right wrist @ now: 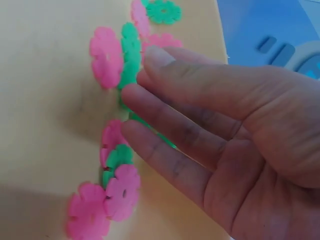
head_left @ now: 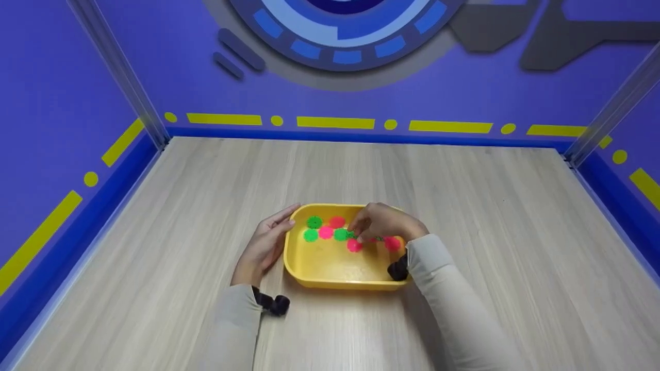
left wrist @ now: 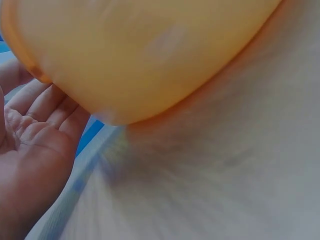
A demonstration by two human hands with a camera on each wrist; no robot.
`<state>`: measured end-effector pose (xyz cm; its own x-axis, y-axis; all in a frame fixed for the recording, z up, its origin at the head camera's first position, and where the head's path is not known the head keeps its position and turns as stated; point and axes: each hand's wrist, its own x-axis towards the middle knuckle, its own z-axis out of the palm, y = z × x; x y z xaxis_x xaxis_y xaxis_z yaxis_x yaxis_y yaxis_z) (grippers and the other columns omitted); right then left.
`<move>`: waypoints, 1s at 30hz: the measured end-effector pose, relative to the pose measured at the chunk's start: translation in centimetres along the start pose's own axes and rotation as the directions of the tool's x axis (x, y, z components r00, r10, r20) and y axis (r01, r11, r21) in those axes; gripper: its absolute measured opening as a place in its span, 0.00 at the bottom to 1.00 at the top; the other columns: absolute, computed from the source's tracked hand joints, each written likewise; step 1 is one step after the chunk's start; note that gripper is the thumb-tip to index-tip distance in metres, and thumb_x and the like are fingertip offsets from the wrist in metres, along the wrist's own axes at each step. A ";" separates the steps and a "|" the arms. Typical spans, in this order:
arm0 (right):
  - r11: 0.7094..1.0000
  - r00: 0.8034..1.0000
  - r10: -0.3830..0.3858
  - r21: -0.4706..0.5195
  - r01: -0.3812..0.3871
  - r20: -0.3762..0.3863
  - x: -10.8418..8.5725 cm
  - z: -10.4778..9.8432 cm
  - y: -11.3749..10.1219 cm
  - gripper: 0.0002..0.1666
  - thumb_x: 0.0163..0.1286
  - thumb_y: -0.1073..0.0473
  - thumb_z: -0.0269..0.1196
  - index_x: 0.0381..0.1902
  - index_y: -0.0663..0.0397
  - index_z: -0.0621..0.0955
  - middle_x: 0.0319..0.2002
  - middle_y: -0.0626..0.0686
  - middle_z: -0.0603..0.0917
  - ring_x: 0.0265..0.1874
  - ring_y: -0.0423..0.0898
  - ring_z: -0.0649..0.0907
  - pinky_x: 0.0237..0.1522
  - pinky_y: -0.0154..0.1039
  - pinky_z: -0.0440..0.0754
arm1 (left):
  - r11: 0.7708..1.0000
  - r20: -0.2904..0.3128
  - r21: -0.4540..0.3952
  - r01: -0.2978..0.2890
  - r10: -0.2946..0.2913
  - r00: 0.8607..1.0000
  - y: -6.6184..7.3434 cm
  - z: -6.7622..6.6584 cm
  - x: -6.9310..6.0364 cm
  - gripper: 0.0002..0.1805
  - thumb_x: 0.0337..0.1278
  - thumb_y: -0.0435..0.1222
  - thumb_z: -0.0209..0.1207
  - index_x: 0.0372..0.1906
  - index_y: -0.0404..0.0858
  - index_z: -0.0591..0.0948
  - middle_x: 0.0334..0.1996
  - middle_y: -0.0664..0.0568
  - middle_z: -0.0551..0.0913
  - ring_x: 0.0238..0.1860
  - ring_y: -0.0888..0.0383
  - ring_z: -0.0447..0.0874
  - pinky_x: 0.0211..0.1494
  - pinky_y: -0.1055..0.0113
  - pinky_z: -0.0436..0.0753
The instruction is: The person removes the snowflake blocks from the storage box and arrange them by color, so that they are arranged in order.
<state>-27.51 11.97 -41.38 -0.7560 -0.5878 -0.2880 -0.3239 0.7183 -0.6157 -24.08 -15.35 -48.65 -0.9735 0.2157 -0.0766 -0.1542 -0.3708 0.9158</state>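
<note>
A yellow plastic tray (head_left: 335, 268) holds several pink and green notched flower-shaped discs. My left hand (head_left: 264, 246) grips its left end, thumb at the rim and fingers along the outer wall. In the left wrist view those fingers pass partly behind the tray (left wrist: 150, 65). My right hand (head_left: 386, 220) reaches over the far side into the tray, fingertips among the discs. From the right wrist, its fingers lie loosely extended beside a green disc (right wrist: 131, 50) and a pink disc (right wrist: 106, 57). More pink discs (right wrist: 122, 192) overlap a green one below; the hand hides some.
The tray stands on a wood-grain table (head_left: 206, 206). Blue panels (head_left: 154, 77) with yellow markings rise behind and at both sides. A black wrist camera (head_left: 278, 305) sits on the left wrist, another (head_left: 398, 269) on the right.
</note>
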 end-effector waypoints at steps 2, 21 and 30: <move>1.000 1.000 -0.008 -0.006 0.008 -0.008 0.1 0.2 0.0 0.14 0.58 0.68 0.68 0.44 0.57 0.86 0.38 0.53 0.87 0.34 0.43 0.81 0.40 0.36 0.85 | 1.000 -0.009 -0.008 0.001 -0.001 1.000 0.0 0.0 0.0 0.28 0.63 0.27 0.51 0.69 0.30 0.65 0.71 0.42 0.64 0.70 0.51 0.63 0.68 0.64 0.71; 0.995 0.998 -0.058 -0.080 0.060 0.032 0.5 1.5 0.0 0.13 0.53 0.66 0.72 0.39 0.56 0.86 0.34 0.51 0.86 0.32 0.40 0.79 0.39 0.33 0.82 | 1.000 -0.026 0.002 0.004 -0.004 1.000 0.2 -0.1 0.0 0.28 0.63 0.27 0.51 0.69 0.30 0.65 0.70 0.41 0.65 0.71 0.51 0.62 0.68 0.66 0.70; 0.992 0.999 -0.037 -0.123 0.040 0.032 0.7 2.0 -0.2 0.11 0.52 0.66 0.73 0.35 0.54 0.85 0.31 0.49 0.83 0.30 0.40 0.77 0.37 0.32 0.80 | 1.000 -0.042 0.004 0.012 -0.012 0.999 0.1 -0.1 0.1 0.28 0.63 0.26 0.50 0.68 0.30 0.66 0.70 0.42 0.66 0.71 0.51 0.63 0.66 0.67 0.72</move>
<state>-26.82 10.71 -42.88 -0.7250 -0.6253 -0.2887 -0.4217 0.7344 -0.5318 -24.23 -15.48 -48.60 -0.9777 0.1825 -0.1040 -0.1655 -0.3643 0.9165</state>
